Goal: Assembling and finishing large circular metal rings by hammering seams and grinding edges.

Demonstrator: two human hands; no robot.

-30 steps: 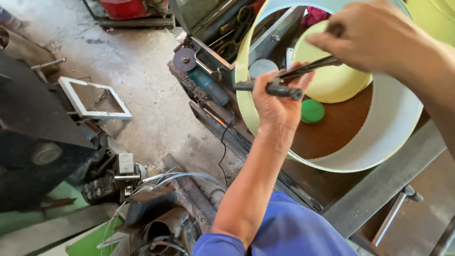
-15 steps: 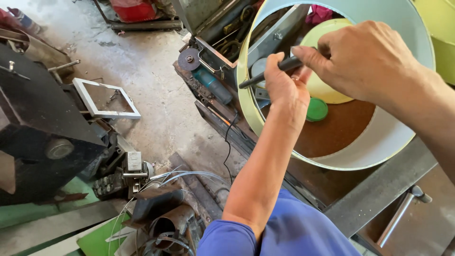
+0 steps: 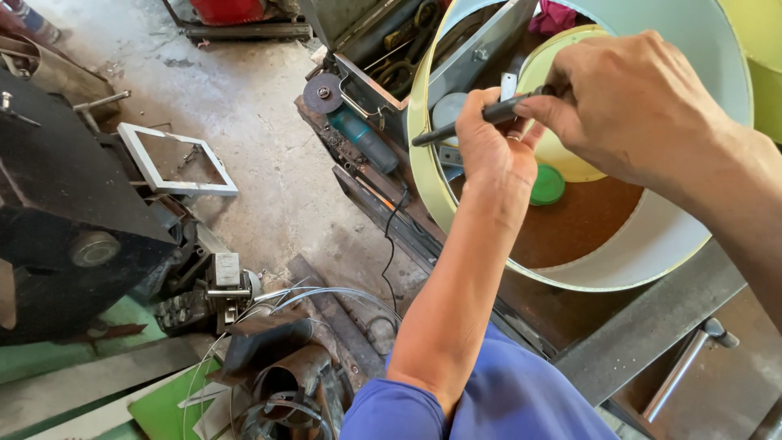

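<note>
My left hand [image 3: 487, 143] is closed in a fist around a slim black rod-like tool [image 3: 436, 134], just over the near rim of a large pale yellow drum ring [image 3: 423, 175]. From the right, my right hand [image 3: 639, 106] pinches the tool's other end with thumb and fingers. Inside the ring I see a rusty brown floor [image 3: 582, 224], a yellow disc [image 3: 562, 159] partly hidden by both hands, and a small green cap [image 3: 547, 186]. The tool's tip is hidden between the hands.
An angle grinder [image 3: 358, 134] lies left of the ring on the bench edge. On the concrete floor sit a white metal frame [image 3: 175, 159], a black machine [image 3: 57, 204] and loops of wire [image 3: 326, 295]. A steel bar [image 3: 652, 326] crosses the lower right.
My right hand has moved down and left until it sits right over my left hand on the tool. The left hand has stayed at the ring's rim.
</note>
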